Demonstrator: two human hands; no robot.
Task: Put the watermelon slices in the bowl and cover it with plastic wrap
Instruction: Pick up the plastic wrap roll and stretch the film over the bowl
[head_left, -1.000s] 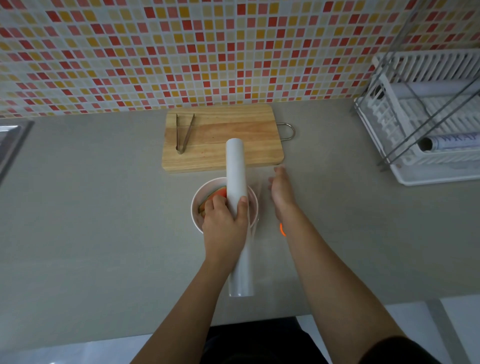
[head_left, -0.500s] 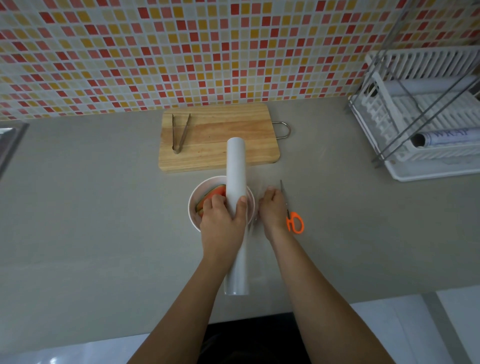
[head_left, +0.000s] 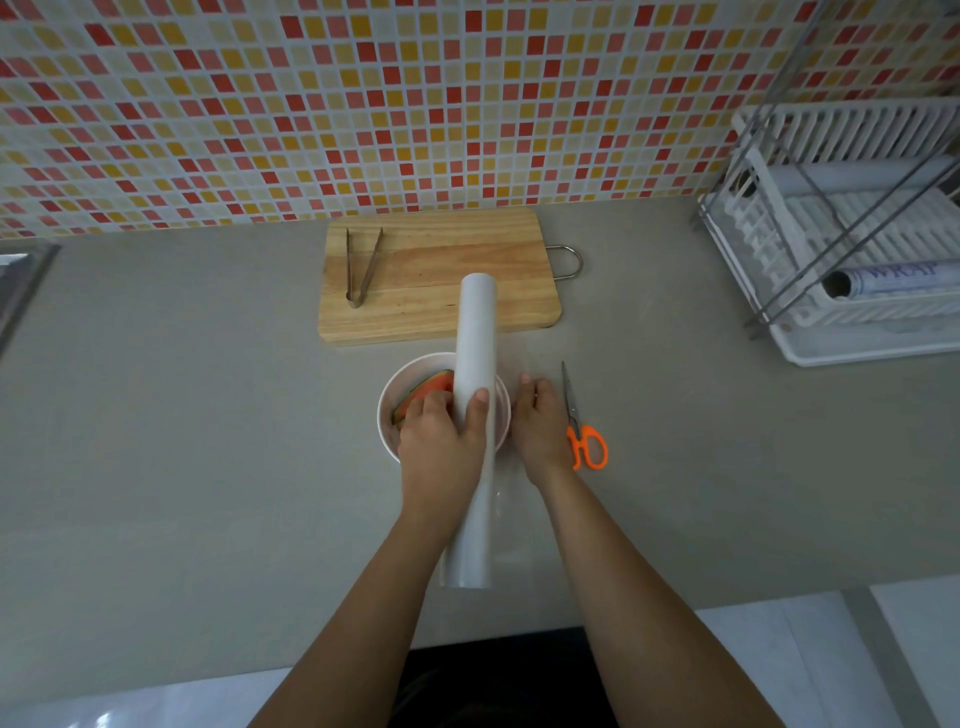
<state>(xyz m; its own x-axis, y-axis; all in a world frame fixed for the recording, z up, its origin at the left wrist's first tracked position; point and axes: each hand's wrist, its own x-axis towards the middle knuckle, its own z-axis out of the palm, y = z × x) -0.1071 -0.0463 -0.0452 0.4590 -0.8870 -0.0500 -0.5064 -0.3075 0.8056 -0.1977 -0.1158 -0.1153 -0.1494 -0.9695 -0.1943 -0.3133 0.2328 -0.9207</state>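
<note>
A white bowl (head_left: 390, 405) stands on the grey counter in front of the cutting board, with watermelon slices (head_left: 427, 387) in it. My left hand (head_left: 441, 441) grips a long white roll of plastic wrap (head_left: 475, 332) that lies across the bowl's right half. A short strip of clear film (head_left: 511, 519) hangs off the roll to the right. My right hand (head_left: 540, 423) sits just right of the bowl's rim, fingers curled and pressing the film down on the counter.
A wooden cutting board (head_left: 457, 275) with metal tongs (head_left: 361, 267) lies behind the bowl. Orange-handled scissors (head_left: 584, 428) lie beside my right hand. A white dish rack (head_left: 852, 249) holding another wrap roll (head_left: 893, 278) stands at the right. The counter's front edge is near my elbows.
My right hand drew back from the counter toward the bowl's right rim, uncovering the scissors, and now holds down the film edge. The left hand and roll stayed over the bowl.
</note>
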